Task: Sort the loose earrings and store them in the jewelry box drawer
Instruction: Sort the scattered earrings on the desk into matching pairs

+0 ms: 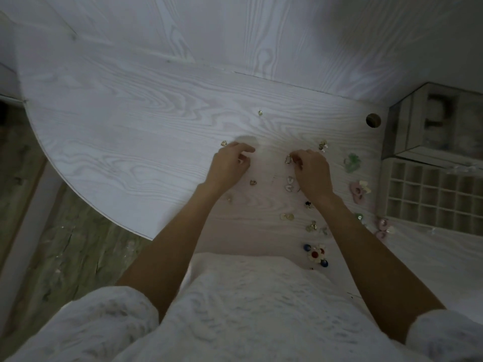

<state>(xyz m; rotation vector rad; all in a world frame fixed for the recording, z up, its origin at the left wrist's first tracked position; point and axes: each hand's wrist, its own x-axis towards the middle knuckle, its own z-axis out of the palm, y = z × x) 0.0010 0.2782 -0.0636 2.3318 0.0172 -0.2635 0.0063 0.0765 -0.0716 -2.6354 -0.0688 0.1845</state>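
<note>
Fingertips of the right hand (312, 169) pinch a small pale earring (288, 159) just above the white wood-grain table (130, 131), while the left hand (230, 164) curls loosely, grasping nothing I can make out. Roughly fifteen loose earrings (316, 253) lie scattered nearby: gold studs, pink and green flowers, white hearts; the gridded jewelry box drawer (431, 197) sits pulled out at right

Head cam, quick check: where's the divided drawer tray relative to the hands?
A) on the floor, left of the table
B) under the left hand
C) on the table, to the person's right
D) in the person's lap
C: the drawer tray with its grid of compartments sits on the table, right of the right hand, beyond the scattered earrings.
</note>
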